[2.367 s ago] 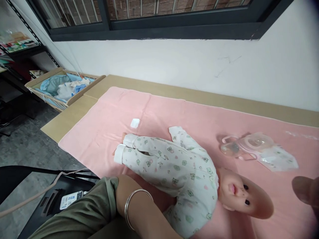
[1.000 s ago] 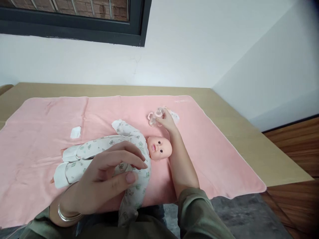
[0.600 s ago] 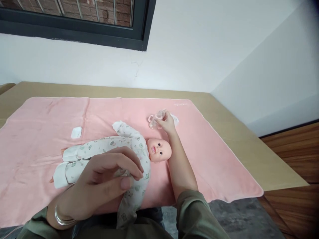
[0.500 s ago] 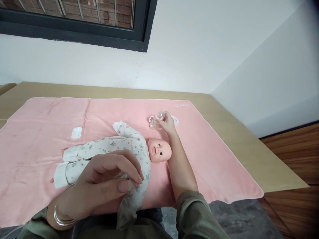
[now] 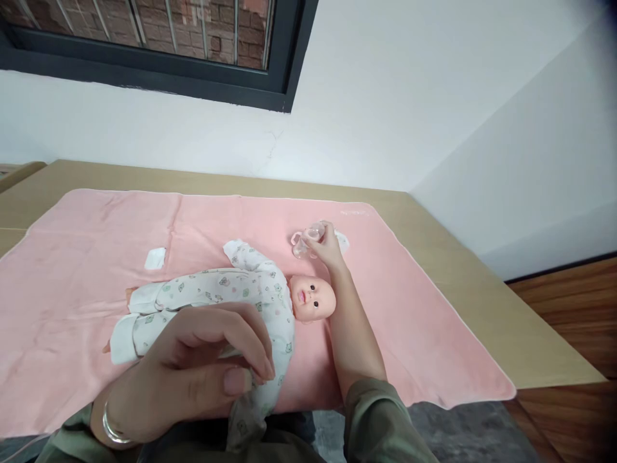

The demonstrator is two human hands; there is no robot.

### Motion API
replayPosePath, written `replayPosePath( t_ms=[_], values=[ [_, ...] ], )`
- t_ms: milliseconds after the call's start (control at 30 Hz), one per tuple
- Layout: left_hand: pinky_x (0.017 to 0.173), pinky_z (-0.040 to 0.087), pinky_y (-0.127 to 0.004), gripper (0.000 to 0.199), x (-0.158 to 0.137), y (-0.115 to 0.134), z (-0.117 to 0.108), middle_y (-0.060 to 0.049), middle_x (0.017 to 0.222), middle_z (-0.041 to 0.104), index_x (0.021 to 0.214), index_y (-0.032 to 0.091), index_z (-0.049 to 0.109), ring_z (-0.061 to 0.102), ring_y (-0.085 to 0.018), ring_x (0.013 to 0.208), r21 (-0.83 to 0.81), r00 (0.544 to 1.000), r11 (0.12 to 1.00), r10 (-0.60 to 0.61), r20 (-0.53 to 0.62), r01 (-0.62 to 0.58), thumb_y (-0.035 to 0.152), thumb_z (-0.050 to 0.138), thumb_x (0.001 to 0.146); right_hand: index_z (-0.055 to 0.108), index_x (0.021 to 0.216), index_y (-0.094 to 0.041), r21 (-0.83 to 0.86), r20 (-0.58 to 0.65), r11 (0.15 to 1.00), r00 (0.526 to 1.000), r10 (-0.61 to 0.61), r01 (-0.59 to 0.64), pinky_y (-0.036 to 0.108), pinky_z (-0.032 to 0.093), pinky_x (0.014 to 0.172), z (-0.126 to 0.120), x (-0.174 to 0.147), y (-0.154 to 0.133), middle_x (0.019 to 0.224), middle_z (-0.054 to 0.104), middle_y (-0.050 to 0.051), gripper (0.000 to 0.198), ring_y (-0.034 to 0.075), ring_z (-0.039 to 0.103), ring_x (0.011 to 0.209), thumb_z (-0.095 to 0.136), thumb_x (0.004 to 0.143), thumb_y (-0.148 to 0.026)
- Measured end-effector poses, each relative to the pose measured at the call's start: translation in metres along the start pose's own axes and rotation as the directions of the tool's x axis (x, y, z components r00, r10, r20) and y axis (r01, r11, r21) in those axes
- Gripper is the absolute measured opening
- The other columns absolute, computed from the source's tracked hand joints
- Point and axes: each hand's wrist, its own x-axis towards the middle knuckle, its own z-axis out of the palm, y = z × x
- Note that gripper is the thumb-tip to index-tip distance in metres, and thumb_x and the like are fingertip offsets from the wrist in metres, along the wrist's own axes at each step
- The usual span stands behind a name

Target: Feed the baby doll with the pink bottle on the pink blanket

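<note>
A dark-framed window (image 5: 159, 38) sits in white wall (image 5: 366, 116).

Table (image 5: 457, 276): light wood top, far side along the wall, bare strips showing at the back and right. Thin seam visible at the left. Blanket (image 5: 409, 334), pink with a pale border, covers most of the top; lies mostly flat, crease left of centre, faint pale marking near the far right corner. Near edge wavy, reaching the table's near edge. On the blanket: doll (image 5: 272, 289), face up, head to the right; white square (image 5: 155, 258), beyond its legs; white item (image 5: 343, 241), partly hidden, beyond its head.
</note>
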Motion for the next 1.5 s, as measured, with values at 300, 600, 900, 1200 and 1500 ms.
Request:
replayPosePath(
  t_ms=[300,600,900,1200,1500],
  values=[
    [0.073,0.043,-0.031,0.013,-0.001,0.008,-0.004,-0.006,0.089,0.064,0.099,0.020,0.075,0.058,-0.017,0.081,0.053,0.996,0.994,0.091,-0.011,-0.090,0.025,0.064,0.094,0.054,0.117,-0.021,-0.046,-0.197,0.996,0.977,-0.088,0.081,0.033,0.046,0.093,-0.013,-0.001,-0.045,0.124,0.053,0.007,0.056,0.018,0.052,0.112,0.073,0.067,-0.041],
    [0.068,0.043,-0.028,0.013,-0.007,0.010,-0.005,-0.006,0.080,0.064,0.093,0.020,0.075,0.057,-0.016,0.075,0.076,0.953,0.961,0.273,-0.135,-0.264,0.024,0.064,0.092,0.058,0.115,-0.018,-0.283,0.247,0.953,0.968,-0.037,0.108,0.032,0.046,0.083,0.029,-0.015,-0.121,0.122,0.062,0.009,0.050,0.023,0.058,0.105,0.065,0.066,-0.026],
    [0.068,0.042,-0.034,0.019,-0.030,0.017,-0.021,-0.006,0.081,0.061,0.099,0.020,0.073,0.053,-0.019,0.074,0.137,0.909,0.916,0.395,-0.134,-0.378,0.024,0.056,0.094,0.051,0.116,-0.013,-0.737,0.519,0.649,0.774,0.362,0.190,0.029,0.037,0.062,0.086,0.015,-0.095,0.101,0.067,0.016,0.035,0.020,0.060,0.074,0.040,0.091,-0.035],
    [0.065,0.038,-0.034,0.018,-0.039,0.019,-0.024,-0.004,0.079,0.061,0.097,0.021,0.071,0.051,-0.018,0.073,0.143,0.860,0.875,0.481,-0.167,-0.462,0.028,0.056,0.094,0.051,0.124,-0.018,-0.730,0.577,0.630,0.733,0.360,0.265,0.033,0.043,0.072,0.080,0.015,-0.103,0.112,0.067,0.013,0.049,0.031,0.065,0.096,0.054,0.082,-0.042],
    [0.068,0.042,-0.035,0.018,-0.040,0.018,-0.022,-0.006,0.078,0.062,0.097,0.020,0.073,0.054,-0.019,0.073,0.156,0.872,0.886,0.460,-0.170,-0.437,0.028,0.058,0.093,0.063,0.103,-0.017,-0.112,-0.291,0.992,0.953,-0.089,0.059,0.026,0.046,0.073,0.004,-0.007,-0.093,0.088,0.065,0.005,0.036,0.014,0.060,0.078,0.051,0.077,-0.039]
  ],
)
